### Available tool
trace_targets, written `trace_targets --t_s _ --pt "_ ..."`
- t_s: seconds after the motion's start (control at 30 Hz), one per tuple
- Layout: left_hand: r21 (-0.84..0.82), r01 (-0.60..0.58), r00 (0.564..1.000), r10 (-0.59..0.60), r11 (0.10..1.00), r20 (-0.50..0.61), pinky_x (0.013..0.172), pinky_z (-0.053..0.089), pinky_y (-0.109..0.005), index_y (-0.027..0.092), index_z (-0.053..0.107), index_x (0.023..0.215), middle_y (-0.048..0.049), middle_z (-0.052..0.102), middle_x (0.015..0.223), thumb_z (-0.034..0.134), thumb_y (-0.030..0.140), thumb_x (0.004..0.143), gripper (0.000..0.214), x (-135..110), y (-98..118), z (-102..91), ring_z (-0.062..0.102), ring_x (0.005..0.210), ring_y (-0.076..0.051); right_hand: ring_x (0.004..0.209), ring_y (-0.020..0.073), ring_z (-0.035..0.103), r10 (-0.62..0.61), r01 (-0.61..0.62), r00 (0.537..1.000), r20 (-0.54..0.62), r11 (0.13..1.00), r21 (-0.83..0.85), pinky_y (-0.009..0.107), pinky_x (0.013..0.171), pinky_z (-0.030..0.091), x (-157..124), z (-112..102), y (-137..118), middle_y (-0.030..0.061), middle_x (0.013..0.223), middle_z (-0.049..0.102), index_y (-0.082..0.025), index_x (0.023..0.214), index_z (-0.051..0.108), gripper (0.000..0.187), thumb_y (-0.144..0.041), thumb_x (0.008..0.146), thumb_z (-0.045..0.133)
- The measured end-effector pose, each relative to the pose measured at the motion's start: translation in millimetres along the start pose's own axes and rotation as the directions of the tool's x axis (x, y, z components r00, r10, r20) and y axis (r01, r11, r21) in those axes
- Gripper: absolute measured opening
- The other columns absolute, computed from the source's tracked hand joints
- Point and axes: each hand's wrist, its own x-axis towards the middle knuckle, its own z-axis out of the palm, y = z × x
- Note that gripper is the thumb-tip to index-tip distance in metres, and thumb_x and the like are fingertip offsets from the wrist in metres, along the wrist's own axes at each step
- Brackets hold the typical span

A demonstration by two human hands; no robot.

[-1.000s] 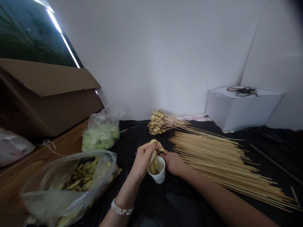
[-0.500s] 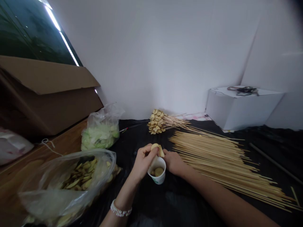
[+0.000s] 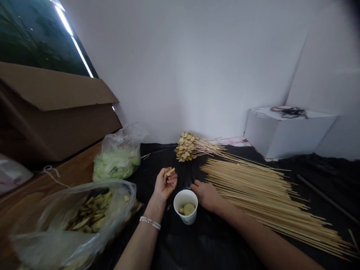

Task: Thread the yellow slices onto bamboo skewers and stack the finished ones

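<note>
My left hand point(image 3: 165, 183) is raised palm-up just left of a white paper cup point(image 3: 185, 206), fingers curled round a few potato slices point(image 3: 170, 171). A couple of slices lie in the bottom of the cup. My right hand point(image 3: 206, 194) rests knuckles-up on the black sheet right of the cup, fingers closed; a thin skewer tip seems to show by its thumb, but I cannot make out the grip. A big heap of bare bamboo skewers point(image 3: 261, 191) spreads right of that hand.
A bundle of loaded potato skewers point(image 3: 186, 147) lies by the wall. A clear bag of potato slices point(image 3: 84, 213) and a bag of green leaves point(image 3: 118, 161) sit at left, beneath a cardboard box point(image 3: 56, 108). A white box point(image 3: 287, 133) stands at back right.
My left hand has drawn away from above the cup to the left with slices in it. The cup holds fewer slices than a second ago. My right hand has stayed beside the cup.
</note>
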Motion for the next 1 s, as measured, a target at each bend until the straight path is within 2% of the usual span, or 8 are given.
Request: trace_targets --t_s 0.1,0.2,0.3,0.47,0.57,0.7,0.87,1.0 --pt "-0.012 -0.017 1.000 0.017 1.000 0.022 0.031 0.027 -0.009 0.019 0.033 0.061 0.0058 0.031 0.054 0.049 0.008 0.074 0.024 4 -8 -12.4 0.035 0.040 -0.003 0.078 0.0179 0.061 0.094 -0.096 0.993 -0.072 0.995 -0.025 0.027 0.064 0.041 0 -9 8 0.0071 0.094 0.062 -0.019 0.102 0.058 0.024 -0.017 0.091 0.037" --pt "0.019 0.002 1.000 -0.003 1.000 0.028 0.031 0.027 -0.008 0.018 0.036 0.062 0.0054 0.033 0.054 0.050 0.008 0.074 0.022 5 -15 -16.4 0.035 0.041 -0.003 0.082 0.0183 0.061 0.180 -0.178 0.961 -0.210 0.984 0.029 0.027 0.069 0.042 0 -16 11 0.0073 0.096 0.063 -0.020 0.111 0.058 0.032 -0.025 0.096 0.029" --pt "0.086 0.060 0.997 -0.064 0.994 0.041 0.031 0.024 -0.007 0.017 0.039 0.063 0.0047 0.037 0.054 0.052 0.010 0.075 0.019 6 -22 -15.0 0.035 0.040 -0.003 0.087 0.0176 0.061 0.154 -0.130 0.941 -0.302 0.987 0.097 0.027 0.075 0.043 -1 -19 7 0.0087 0.102 0.064 -0.021 0.124 0.053 0.039 -0.031 0.099 0.025" --pt "0.209 0.206 0.974 -0.221 0.956 0.049 0.030 0.020 -0.007 0.015 0.043 0.060 0.0053 0.038 0.046 0.054 0.018 0.076 0.020 7 -31 -14.7 0.028 0.033 0.000 0.088 0.0172 0.061 0.069 -0.028 0.939 -0.337 0.992 0.125 0.026 0.075 0.044 -2 -16 -3 0.0098 0.104 0.065 -0.021 0.136 0.044 0.043 -0.032 0.099 0.023" --pt "0.268 0.253 0.963 -0.269 0.930 0.025 0.029 0.017 -0.009 0.013 0.047 0.058 0.0042 0.041 0.042 0.055 0.022 0.075 0.021 8 -35 -17.4 0.027 0.030 0.000 0.085 0.0163 0.062 0.038 0.001 0.939 -0.341 0.994 0.112 0.024 0.073 0.044 -2 -14 -5 0.0091 0.100 0.066 -0.020 0.134 0.047 0.042 -0.032 0.100 0.024" --pt "0.317 0.277 0.957 -0.291 0.907 -0.002 0.029 0.019 -0.011 0.012 0.050 0.054 0.0035 0.042 0.038 0.057 0.026 0.076 0.027 10 -40 -20.3 0.028 0.029 -0.001 0.078 0.0144 0.061 -0.014 0.050 0.930 -0.367 0.995 0.090 0.023 0.069 0.043 -1 -10 -3 0.0070 0.091 0.066 -0.019 0.117 0.059 0.038 -0.031 0.099 0.028" --pt "0.341 0.314 0.934 -0.353 0.886 0.058 0.029 0.019 -0.013 0.009 0.058 0.062 0.0065 0.034 0.034 0.054 0.040 0.082 0.037 10 -36 -19.2 0.021 0.028 -0.001 0.079 0.0140 0.062 -0.004 0.098 0.840 -0.543 0.985 0.143 0.023 0.071 0.043 0 -8 3 0.0066 0.087 0.067 -0.016 0.103 0.062 0.030 -0.026 0.098 0.034" --pt "0.286 0.236 0.958 -0.271 0.929 0.091 0.029 0.017 -0.011 0.008 0.064 0.085 0.0016 0.051 0.047 0.053 0.030 0.082 0.025 7 -30 -14.9 0.024 0.031 -0.001 0.082 0.0140 0.062 0.040 0.125 0.796 -0.604 0.965 0.229 0.023 0.073 0.044 2 -8 6 0.0057 0.092 0.067 -0.018 0.103 0.061 0.024 -0.025 0.097 0.039"
